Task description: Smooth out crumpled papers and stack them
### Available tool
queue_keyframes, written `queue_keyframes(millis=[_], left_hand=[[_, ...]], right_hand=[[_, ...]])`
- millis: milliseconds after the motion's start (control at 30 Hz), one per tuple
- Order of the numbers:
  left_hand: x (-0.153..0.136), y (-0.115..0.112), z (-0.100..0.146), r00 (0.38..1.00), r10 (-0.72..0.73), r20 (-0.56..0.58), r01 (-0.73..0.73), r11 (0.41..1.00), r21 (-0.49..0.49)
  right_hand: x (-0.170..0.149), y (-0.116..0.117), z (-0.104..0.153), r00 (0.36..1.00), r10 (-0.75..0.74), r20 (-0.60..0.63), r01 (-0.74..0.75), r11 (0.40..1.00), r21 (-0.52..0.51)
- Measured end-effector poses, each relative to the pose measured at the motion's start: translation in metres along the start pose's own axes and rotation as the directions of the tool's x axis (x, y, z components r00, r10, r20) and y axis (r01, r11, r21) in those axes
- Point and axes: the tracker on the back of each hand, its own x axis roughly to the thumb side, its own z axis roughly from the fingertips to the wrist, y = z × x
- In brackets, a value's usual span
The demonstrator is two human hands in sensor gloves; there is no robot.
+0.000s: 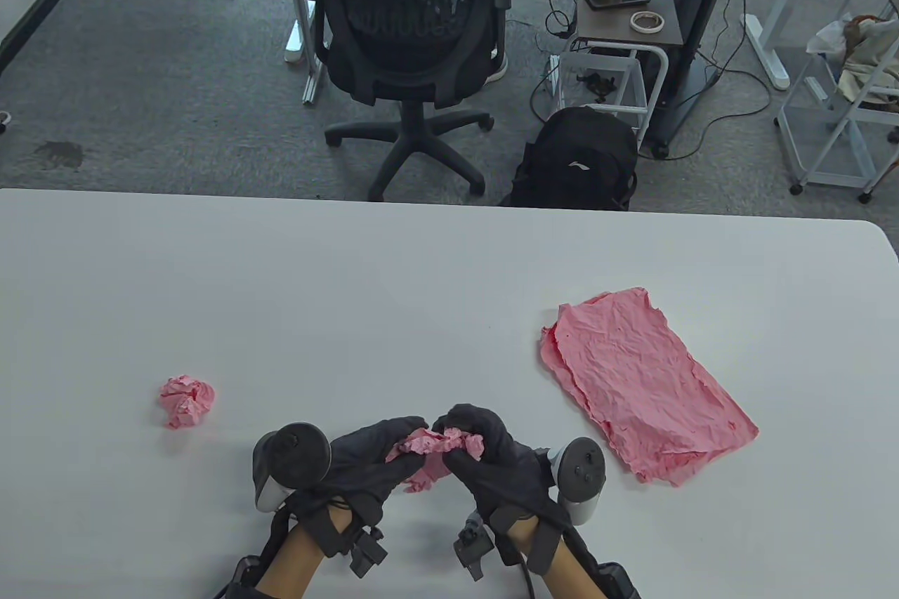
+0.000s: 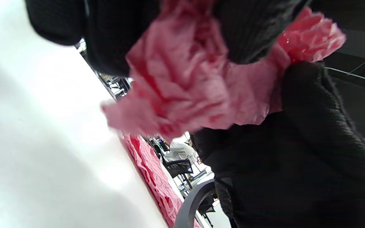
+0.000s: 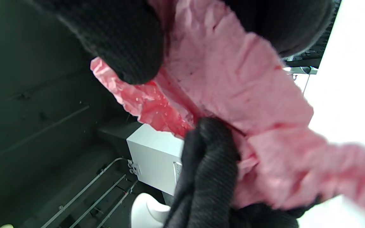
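Note:
Both gloved hands hold one crumpled pink paper just above the table's front edge. My left hand pinches its left side and my right hand grips its right side with curled fingers. Up close the paper fills the left wrist view, and the same paper shows between black fingers in the right wrist view. A second crumpled pink ball lies on the table to the left. A stack of flattened pink sheets lies to the right.
The white table spreads wide behind the hands. Beyond its far edge stand an office chair with a seated person, a black backpack and side desks.

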Motion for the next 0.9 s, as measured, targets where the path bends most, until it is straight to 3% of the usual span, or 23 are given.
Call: queue_keyframes(millis=[133,233,367,467,567,700,833,900], left_hand=[[0.001,-0.006,-0.001,0.995,0.103,0.015,-0.101,0.99,-0.097],[0.0,-0.008,-0.002,0.983,0.183,0.03,-0.179,0.98,-0.09],[-0.004,-0.007,-0.003,0.912,0.408,0.041,-0.405,0.912,-0.069],[-0.007,0.0,0.0,0.932,0.362,0.031,-0.362,0.932,0.002],[-0.012,0.009,0.002,0.975,0.221,-0.018,-0.219,0.974,0.062],[-0.018,0.015,0.005,0.969,0.243,-0.054,-0.236,0.966,0.106],[-0.018,0.018,0.006,0.974,0.214,-0.075,-0.202,0.968,0.147],[-0.009,0.015,0.008,0.996,0.082,-0.047,-0.074,0.984,0.16]], right_hand=[[-0.004,-0.008,-0.001,0.997,-0.073,-0.041,0.07,0.996,-0.062],[-0.008,-0.011,-0.001,0.991,-0.093,-0.099,0.091,0.996,-0.026],[-0.011,-0.012,-0.002,0.985,-0.12,-0.122,0.12,0.993,-0.008],[-0.012,-0.014,-0.002,0.983,-0.133,-0.123,0.132,0.991,-0.021],[-0.015,-0.015,-0.003,0.975,-0.181,-0.127,0.18,0.983,-0.024],[-0.017,-0.015,-0.003,0.958,-0.257,-0.13,0.259,0.966,-0.006],[-0.016,-0.019,-0.003,0.97,-0.184,-0.161,0.181,0.983,-0.036],[-0.013,-0.022,-0.002,0.988,-0.035,-0.152,0.023,0.997,-0.08]])
